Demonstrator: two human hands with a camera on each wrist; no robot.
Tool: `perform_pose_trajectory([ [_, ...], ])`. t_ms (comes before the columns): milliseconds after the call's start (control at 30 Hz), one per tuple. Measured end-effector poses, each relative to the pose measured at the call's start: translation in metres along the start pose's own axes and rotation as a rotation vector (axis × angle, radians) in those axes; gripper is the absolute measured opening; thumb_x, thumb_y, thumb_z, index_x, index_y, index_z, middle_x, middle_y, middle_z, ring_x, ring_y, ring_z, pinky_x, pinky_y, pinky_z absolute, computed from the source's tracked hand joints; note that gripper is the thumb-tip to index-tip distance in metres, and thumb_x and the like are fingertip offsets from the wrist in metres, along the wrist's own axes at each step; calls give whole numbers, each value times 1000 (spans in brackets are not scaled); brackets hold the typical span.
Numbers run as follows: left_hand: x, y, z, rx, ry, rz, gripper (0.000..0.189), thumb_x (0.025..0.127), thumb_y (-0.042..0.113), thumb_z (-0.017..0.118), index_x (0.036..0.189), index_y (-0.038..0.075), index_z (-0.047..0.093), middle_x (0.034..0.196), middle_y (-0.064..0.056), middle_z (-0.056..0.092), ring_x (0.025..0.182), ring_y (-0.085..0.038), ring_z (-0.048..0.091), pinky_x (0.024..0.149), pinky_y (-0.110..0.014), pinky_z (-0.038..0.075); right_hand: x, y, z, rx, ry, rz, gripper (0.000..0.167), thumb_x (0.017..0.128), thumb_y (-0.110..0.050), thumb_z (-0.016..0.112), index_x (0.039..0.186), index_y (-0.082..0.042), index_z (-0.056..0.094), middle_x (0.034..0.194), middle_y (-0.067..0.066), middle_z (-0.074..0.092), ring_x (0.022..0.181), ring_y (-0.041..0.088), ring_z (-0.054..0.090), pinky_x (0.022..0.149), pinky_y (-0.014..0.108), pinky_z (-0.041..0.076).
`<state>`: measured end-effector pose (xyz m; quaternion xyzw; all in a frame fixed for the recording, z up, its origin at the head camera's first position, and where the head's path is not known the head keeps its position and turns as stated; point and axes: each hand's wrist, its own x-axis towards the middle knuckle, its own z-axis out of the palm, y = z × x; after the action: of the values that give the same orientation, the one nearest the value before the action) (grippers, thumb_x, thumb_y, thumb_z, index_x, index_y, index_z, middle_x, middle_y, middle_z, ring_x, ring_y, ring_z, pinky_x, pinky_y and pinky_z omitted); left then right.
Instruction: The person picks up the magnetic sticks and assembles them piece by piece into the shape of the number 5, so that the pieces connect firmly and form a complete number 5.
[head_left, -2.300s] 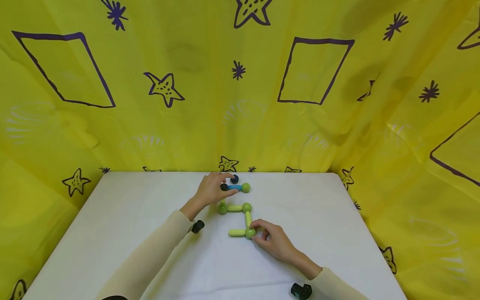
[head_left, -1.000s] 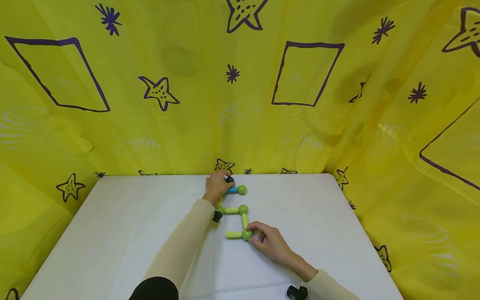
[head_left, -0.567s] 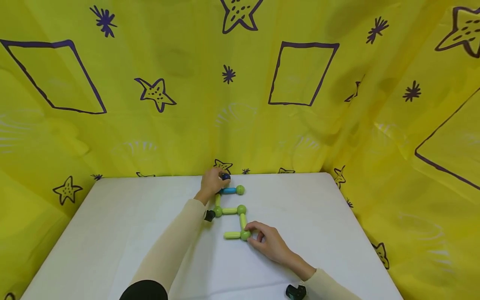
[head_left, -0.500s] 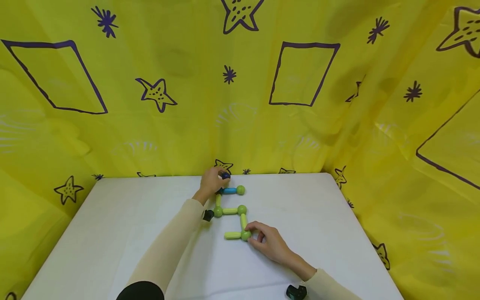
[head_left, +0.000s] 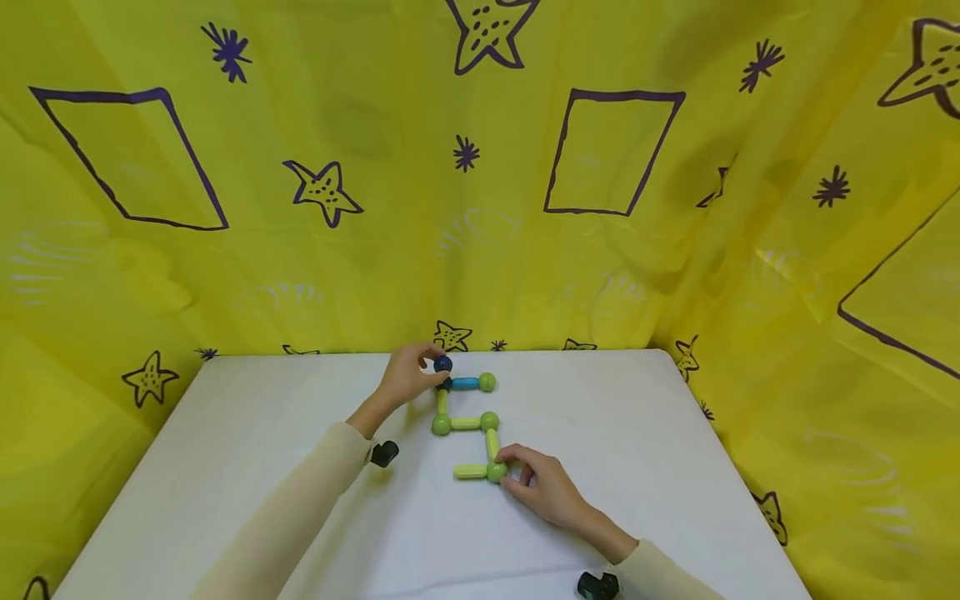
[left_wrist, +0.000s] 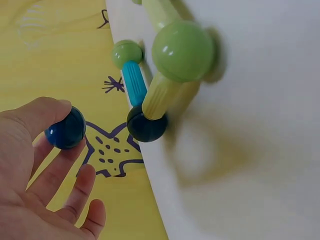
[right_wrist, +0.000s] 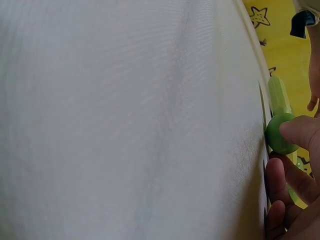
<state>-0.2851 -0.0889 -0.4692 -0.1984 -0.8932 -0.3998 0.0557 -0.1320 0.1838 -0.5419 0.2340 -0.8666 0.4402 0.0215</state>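
Thumb and fingertips of my left hand [head_left: 405,375] pinch a dark blue ball [left_wrist: 66,129]; in the left wrist view its other fingers spread below the ball. In the head view this ball sits just behind the dark corner ball [left_wrist: 146,123] of a zigzag of sticks and balls. From that corner a blue stick [head_left: 466,383] runs right to a green end ball [head_left: 487,382], and a light green stick [head_left: 442,403] runs toward me. My right hand [head_left: 551,492] pinches the nearest green ball [right_wrist: 281,133], which has a light green stick [head_left: 470,472] pointing left.
The zigzag lies on a white table [head_left: 645,467]. Behind and beside it hangs a yellow curtain [head_left: 405,250] with purple stars and outlines, close to the table's far edge. Black wrist cameras stick out near the left wrist [head_left: 385,454] and right wrist [head_left: 597,585].
My left hand has carried the dark blue ball leftward, then slightly toward me to the dark corner ball. The left forearm has swung left. My right hand keeps its pinch in place.
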Motion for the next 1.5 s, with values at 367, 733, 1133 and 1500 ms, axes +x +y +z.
perform_pose_trajectory([
  [367,-55,0,-10,-68,-23,34,29,83,14,85,110,11,75,101,1,75,86,-26,64,75,-33,47,0,2,0,-9,-10,25,33,91,-8,78,119,-21,68,107,-6,71,65,1,54,59,23,47],
  [733,-104,-15,-4,-103,-97,32,26,82,12,87,105,12,75,97,5,75,81,-21,63,73,-30,48,1,4,1,-12,-10,23,33,91,-8,78,119,-22,69,107,-6,71,64,2,54,58,23,47],
  [1133,-124,-26,12,-108,-159,38,29,81,13,88,107,13,75,93,8,70,80,-15,59,73,-28,48,13,-3,2,-93,-1,56,33,91,-11,78,119,-26,68,113,-6,71,56,0,48,53,22,43],
  [1500,-121,-28,18,-101,-151,53,29,80,13,89,106,13,75,93,7,70,80,-17,59,73,-29,48,24,-5,1,-139,5,87,31,92,-11,77,118,-24,68,114,-3,73,54,0,47,51,22,42],
])
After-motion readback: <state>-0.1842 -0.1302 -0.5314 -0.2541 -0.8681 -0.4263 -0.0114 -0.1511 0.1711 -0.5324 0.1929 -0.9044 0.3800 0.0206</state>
